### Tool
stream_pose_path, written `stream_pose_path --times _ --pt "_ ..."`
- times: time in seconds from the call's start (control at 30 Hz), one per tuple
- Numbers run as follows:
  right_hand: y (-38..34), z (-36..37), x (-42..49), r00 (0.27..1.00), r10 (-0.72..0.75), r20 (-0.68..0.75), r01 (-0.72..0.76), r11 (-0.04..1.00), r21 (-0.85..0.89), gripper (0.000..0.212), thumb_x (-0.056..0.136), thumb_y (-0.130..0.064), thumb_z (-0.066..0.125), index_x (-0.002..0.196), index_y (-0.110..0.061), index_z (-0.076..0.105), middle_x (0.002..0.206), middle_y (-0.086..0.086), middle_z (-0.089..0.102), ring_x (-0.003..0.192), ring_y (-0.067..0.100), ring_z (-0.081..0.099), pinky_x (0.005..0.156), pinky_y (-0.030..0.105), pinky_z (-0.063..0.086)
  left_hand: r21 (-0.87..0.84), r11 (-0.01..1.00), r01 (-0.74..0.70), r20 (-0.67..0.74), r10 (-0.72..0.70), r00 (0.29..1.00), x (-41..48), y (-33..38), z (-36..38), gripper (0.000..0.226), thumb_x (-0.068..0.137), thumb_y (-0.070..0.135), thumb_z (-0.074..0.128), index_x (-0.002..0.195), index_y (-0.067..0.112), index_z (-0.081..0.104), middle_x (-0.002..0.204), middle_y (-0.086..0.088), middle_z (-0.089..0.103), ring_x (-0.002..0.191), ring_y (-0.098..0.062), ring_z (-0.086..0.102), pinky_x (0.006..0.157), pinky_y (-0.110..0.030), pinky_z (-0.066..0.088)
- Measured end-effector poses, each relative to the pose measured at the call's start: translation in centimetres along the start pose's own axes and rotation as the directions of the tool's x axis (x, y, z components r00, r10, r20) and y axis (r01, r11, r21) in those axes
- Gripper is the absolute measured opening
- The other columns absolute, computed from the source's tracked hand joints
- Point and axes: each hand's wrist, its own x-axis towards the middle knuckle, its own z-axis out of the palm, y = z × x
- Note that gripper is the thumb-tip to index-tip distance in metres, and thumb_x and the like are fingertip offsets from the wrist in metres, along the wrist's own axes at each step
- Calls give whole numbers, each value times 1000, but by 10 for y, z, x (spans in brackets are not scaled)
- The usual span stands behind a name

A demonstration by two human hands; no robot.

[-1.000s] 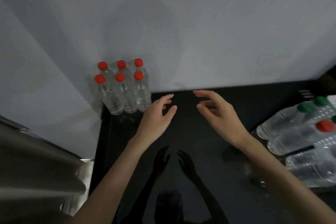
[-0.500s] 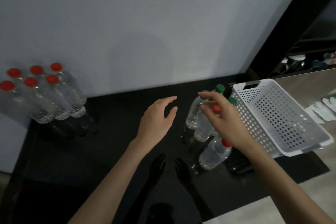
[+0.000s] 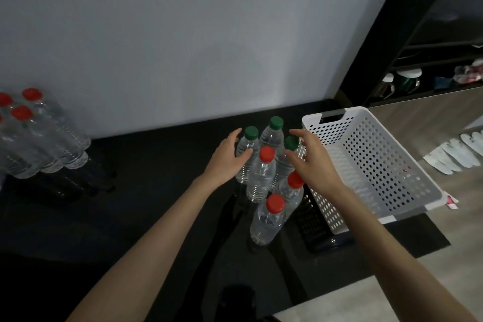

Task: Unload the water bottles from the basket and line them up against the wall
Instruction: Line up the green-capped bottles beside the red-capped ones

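At the far left, a group of clear plastic red-capped bottles (image 3: 39,136) stands upright against the pale wall (image 3: 183,34), apparently already lined up. On the glossy black desk (image 3: 143,204), a cluster of six clear bottles, green-capped and red-capped (image 3: 264,175), waits beside the basket. The left hand (image 3: 227,162) curls half-open around a green-capped bottle (image 3: 247,154), thumb touching, not yet clamped. The right hand (image 3: 309,162) spreads open at another green cap (image 3: 290,142), likely gathering several together. The white perforated plastic basket (image 3: 379,165) appears empty.
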Motion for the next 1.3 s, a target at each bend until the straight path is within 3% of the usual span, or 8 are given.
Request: stream_pose_path --times 0.17,0.33,0.63,0.77,0.9,1.0,1.13,1.3 --pt "17 13 21 994 67 85 -68 998 14 44 90 -20 63 131 -14 50 118 3 55 107 15 53 88 23 40 -69 998 -6 -4 6 1000 26 -13 14 72 87 37 68 147 21 32 140 -1 50 123 -14 51 104 -39 42" --pt "24 15 36 990 65 123 -66 998 4 36 80 -15 76 109 -10 54 81 -11 57 72 4 55 61 6 41 -157 987 -23 5 24 1000 38 -21 22 54 79 35 76 125 24 51 112 10 63 101 -3 61 95 -36 51" --pt "28 17 39 992 -2 129 16 993 -113 48 70 -19 84 99 -12 46 73 -16 50 62 -3 50 56 8 39 -44 996 -76 -12 76 997 50 -29 18 60 69 38 83 120 23 55 109 9 68 96 1 63 83 -19 50" --pt "28 16 39 993 -5 117 26 984 -176 42 75 -25 80 93 -15 43 70 -6 52 59 5 49 50 20 34 41 991 -124 -29 126 992 47 -32 19 56 72 39 81 118 24 55 109 6 66 99 -7 64 88 -29 53" --pt "30 15 38 995 63 75 -49 983 -177 38 76 -24 77 91 -14 44 78 6 61 67 22 57 57 34 44 14 996 -85 -135 86 987 40 -36 14 46 76 32 79 115 22 57 106 6 67 98 -11 64 91 -36 52" --pt "24 9 34 995 95 36 -88 982 -167 35 78 -25 75 92 -18 44 79 5 62 71 23 59 61 38 50 0 997 -78 -170 77 983 35 -37 6 43 77 28 78 114 20 58 103 7 67 98 -11 65 92 -36 52" --pt "2 -10 31 998 38 -43 -46 980 -192 32 81 -26 72 92 -19 42 73 3 60 65 21 58 54 34 44 34 996 -85 -208 91 974 31 -33 -13 45 78 27 78 117 18 58 106 4 67 98 -11 63 88 -30 50" --pt "-53 -42 26 987 -87 -135 45 956 -290 43 77 -31 77 101 -16 44 80 6 64 72 30 62 64 49 52 36 993 -108 -287 114 951 25 -18 -49 41 76 31 78 110 16 61 102 3 67 94 -11 61 84 -29 49"
